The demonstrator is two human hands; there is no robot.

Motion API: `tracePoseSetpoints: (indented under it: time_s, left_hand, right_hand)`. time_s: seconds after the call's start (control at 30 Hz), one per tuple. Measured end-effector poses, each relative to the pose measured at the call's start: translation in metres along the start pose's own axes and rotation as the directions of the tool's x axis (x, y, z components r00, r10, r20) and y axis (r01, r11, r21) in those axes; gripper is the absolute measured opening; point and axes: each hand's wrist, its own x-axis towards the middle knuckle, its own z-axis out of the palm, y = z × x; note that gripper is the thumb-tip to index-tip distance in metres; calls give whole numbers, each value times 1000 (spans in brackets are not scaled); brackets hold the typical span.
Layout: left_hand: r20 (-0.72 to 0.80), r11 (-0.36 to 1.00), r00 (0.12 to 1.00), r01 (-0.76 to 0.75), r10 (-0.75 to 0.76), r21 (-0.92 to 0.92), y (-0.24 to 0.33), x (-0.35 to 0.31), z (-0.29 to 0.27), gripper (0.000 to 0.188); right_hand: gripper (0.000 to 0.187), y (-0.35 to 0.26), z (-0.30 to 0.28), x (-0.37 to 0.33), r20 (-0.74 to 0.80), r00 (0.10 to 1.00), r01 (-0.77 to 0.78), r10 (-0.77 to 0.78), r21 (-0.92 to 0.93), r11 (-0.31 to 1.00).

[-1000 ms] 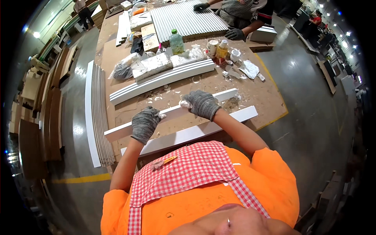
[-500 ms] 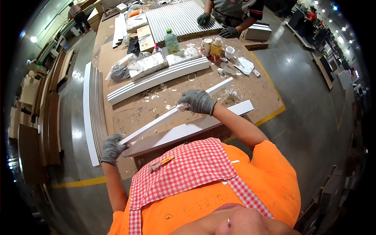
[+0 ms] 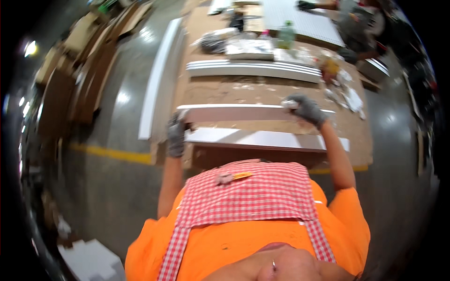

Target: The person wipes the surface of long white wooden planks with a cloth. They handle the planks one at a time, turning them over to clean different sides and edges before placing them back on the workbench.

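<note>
Long, narrow white strip with a shadowed pinkish-beige face (image 3: 239, 113) is held roughly level across the near part of the brown worktable (image 3: 281, 90), its white edge uppermost. Whether its lower edge touches the table cannot be determined.

Left hand (image 3: 176, 135), in a grey knitted glove, is at the strip's left end, fingers closed around it. Right hand (image 3: 307, 110), gloved alike, is near the right end; its fingers are curled, with a small white wad (image 3: 289, 104) pinched at the fingertips by the upper edge. Whether the right hand also grips the strip cannot be determined.

On the near side, a flat white board (image 3: 267, 139) lies along the table's front edge, roughly parallel to the strip. On the far side lies a stack of long white strips (image 3: 253, 70). Behind that stack are a pale wrapped block (image 3: 250, 49) and a translucent green bottle (image 3: 286, 36). A second stack of white lengths (image 3: 159, 84) runs along the table's left side. At the far right, a co-worker's dark-gloved hand (image 3: 348, 55) is beside a ribbed white panel (image 3: 300, 18). Objects at the table's right are blurred.
</note>
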Motion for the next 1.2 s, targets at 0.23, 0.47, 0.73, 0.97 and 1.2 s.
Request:
tracePoseSetpoints:
  time_s: [0.23,0.47,0.73,0.97,1.2]
  left_hand:
    - [-17,975,992,116,-122,-190,-11,-10,18,42]
    - [-21,984,997,65,-70,-164,-34,1,18,37]
    - [-139,978,978,132,-154,-159,-30,-3,24,37]
    - [-159,984,983,64,-92,-169,-28,-6,27,46]
    - [-185,988,980,54,-80,-142,-34,-7,22,49]
  right_hand:
    - [36,-7,12,44,-225,967,72,122,697,714]
    - [23,-158,126,104,-241,907,404,-345,267,875]
    - [23,-153,151,71,-255,946,165,-200,-152,974]
    - [23,100,38,-32,-385,903,-369,191,-467,804]
    - [38,273,-52,-67,-498,568,-814,655,-461,354]
